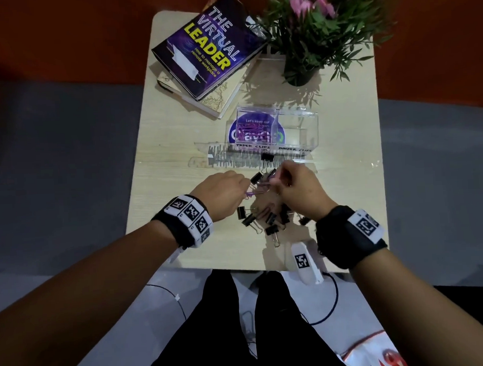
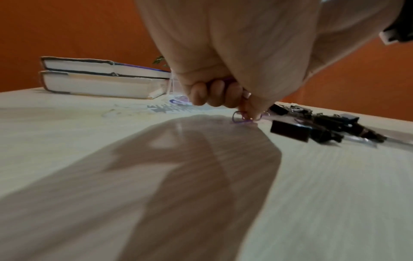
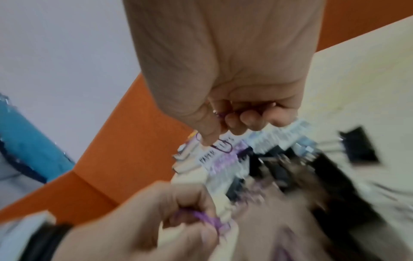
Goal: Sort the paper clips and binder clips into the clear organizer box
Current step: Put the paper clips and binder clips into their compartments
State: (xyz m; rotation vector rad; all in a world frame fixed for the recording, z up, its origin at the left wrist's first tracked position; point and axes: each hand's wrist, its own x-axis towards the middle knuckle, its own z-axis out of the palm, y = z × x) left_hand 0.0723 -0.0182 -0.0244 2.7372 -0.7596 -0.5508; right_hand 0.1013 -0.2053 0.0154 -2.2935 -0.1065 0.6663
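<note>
— What do you have on the hands?

— I see my left hand [image 1: 226,193] low over the table [image 1: 163,186], fingers curled, pinching purple paper clips [image 2: 242,117] at the fingertips. My right hand [image 1: 298,190] is curled too, and the right wrist view shows a purple paper clip [image 3: 224,147] nipped between its thumb and fingers. Both hands meet over the loose pile.

— And the clips?

— Black binder clips [image 1: 264,217] lie scattered on the table between and below my wrists; one more binder clip [image 1: 267,157] sits just in front of the clear organizer box [image 1: 299,127]. The box stands open beyond the hands, its lid [image 1: 206,156] folded down toward me. The left compartment, labelled PAPER CLIPS, holds a purple heap [image 1: 253,132]; I can't tell what the BINDER CLIPS side holds.

— Anything else up there?

— Two stacked books [image 1: 204,51] at the far left, a potted plant [image 1: 311,33] with pink flowers far right.
</note>
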